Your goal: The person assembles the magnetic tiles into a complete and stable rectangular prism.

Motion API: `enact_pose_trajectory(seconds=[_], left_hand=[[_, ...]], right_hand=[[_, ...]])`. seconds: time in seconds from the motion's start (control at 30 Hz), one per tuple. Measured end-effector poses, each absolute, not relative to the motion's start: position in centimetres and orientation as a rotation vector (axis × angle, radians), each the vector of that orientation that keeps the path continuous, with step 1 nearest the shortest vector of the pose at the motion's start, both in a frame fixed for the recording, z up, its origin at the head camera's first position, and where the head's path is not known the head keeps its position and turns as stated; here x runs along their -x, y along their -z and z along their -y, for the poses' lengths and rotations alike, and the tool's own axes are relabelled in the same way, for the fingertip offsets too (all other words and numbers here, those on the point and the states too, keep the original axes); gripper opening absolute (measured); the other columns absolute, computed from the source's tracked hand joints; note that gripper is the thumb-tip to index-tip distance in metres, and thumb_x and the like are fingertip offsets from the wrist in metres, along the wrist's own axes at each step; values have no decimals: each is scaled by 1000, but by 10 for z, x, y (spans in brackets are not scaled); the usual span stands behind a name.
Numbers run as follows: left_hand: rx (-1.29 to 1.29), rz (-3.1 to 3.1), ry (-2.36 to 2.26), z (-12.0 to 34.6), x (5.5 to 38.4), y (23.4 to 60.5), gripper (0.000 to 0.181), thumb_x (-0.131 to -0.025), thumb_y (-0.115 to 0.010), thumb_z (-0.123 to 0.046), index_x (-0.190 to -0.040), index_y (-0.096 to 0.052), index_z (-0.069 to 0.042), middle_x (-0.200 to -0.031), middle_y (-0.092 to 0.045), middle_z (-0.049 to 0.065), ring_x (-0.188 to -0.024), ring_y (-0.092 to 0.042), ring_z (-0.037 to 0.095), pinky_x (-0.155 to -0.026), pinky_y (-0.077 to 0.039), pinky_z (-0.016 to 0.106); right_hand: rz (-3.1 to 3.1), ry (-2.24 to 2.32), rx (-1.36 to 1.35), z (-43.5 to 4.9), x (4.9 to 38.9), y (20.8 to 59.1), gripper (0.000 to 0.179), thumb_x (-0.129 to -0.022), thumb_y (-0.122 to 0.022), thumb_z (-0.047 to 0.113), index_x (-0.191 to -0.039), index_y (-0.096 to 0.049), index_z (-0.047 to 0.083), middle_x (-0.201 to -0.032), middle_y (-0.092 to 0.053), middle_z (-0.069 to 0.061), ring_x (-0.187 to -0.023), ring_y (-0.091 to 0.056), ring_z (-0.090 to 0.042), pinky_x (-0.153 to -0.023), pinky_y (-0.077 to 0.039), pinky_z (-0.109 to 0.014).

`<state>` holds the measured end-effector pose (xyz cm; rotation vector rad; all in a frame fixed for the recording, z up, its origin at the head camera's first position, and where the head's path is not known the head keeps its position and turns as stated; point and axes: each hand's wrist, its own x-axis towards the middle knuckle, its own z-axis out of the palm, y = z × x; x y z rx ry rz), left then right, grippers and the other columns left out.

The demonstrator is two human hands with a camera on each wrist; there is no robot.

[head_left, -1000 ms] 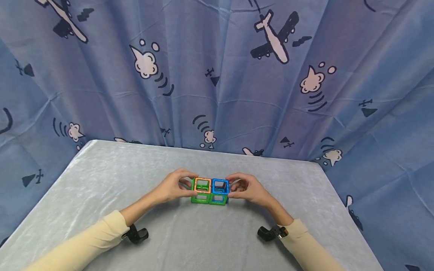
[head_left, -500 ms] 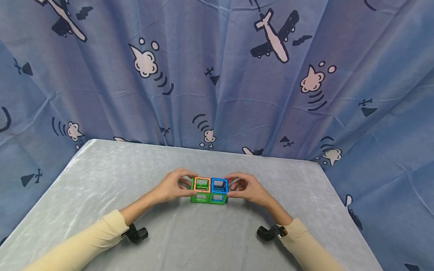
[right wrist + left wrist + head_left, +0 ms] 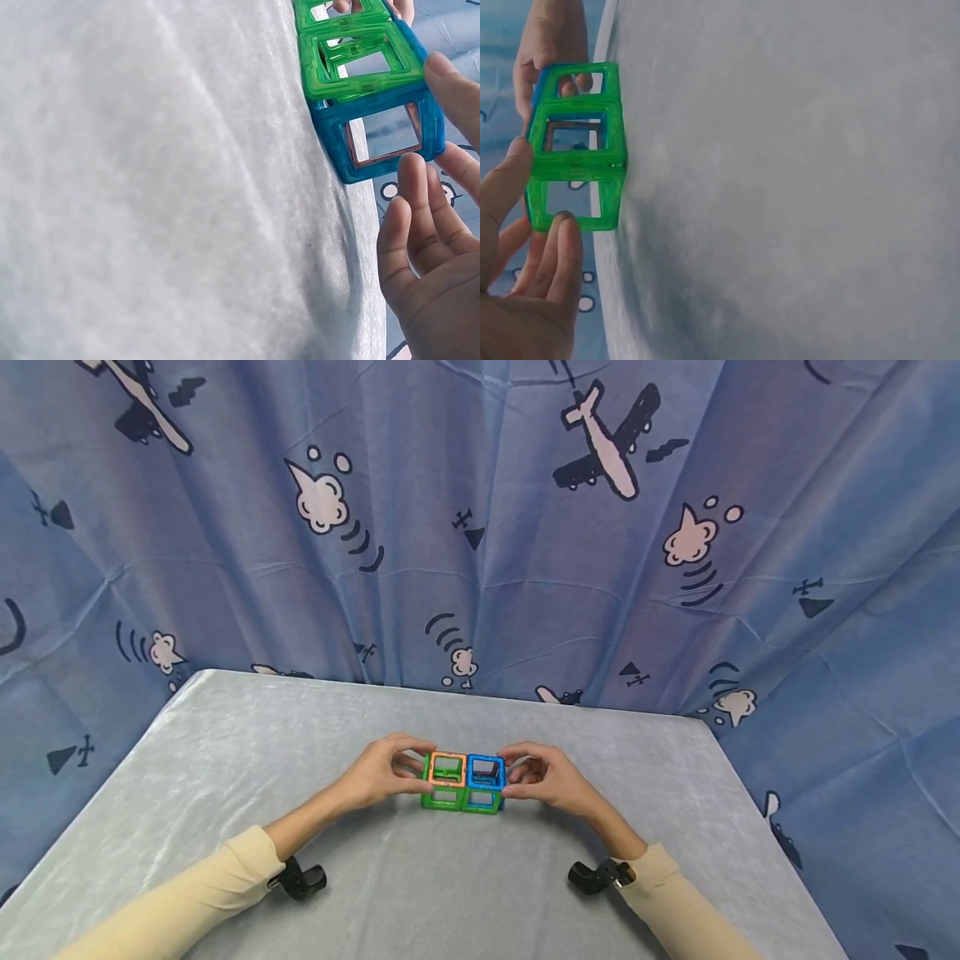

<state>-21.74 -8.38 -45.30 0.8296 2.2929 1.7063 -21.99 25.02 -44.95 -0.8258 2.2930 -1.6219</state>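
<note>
Two joined cubes of see-through magnetic tiles (image 3: 467, 772) stand on the table, side by side. Orange (image 3: 448, 753) and blue (image 3: 487, 757) square frames form the top, with green frames (image 3: 442, 807) along the front. At the left end, my left hand (image 3: 382, 770) holds the structure between thumb and fingers; the left wrist view has its fingertips at a green end tile (image 3: 577, 223). My right hand (image 3: 551, 774) grips the opposite end, its thumb at the upper edge beside a blue end tile (image 3: 337, 142). The rear sides are mostly hidden.
A pale grey cloth covers the table (image 3: 450, 893). Behind it hangs a blue curtain (image 3: 420, 527) printed with planes. Black wrist cameras are strapped at the left cuff (image 3: 302, 880) and right cuff (image 3: 592, 877).
My left thumb has drawn very slightly leftward along the top edge. The tile cubes and my right hand look unchanged.
</note>
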Motion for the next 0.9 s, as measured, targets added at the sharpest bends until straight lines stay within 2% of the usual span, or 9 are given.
enact_pose_trajectory(seconds=[0.47,0.67,0.9], left_hand=[[-791,-2285,-1768,87,217,453,58,-76,-87,4,-129,-62,9,-128,-61,25,-102,-69,35,-80,-58,30],[-790,-2315,-1737,87,216,453,59,-77,-89,-4,-129,-63,5,-125,-64,19,-101,-70,29,-81,-58,30],[-814,-2391,-1660,98,216,451,66,-79,-91,-15,-135,-60,1,-124,-63,17,-104,-69,28,-82,-58,33]], right_hand=[[-2238,1648,855,-247,221,449,52,-83,-83,-3,-131,-64,0,-116,-64,-19,-92,-66,-35,-71,-57,-30],[-2235,1653,831,-248,221,449,51,-83,-83,-4,-131,-64,0,-116,-63,-20,-93,-67,-34,-71,-57,-31],[-2258,1618,841,-257,219,445,56,-85,-82,-1,-136,-58,-5,-120,-60,-24,-97,-64,-41,-73,-56,-32]])
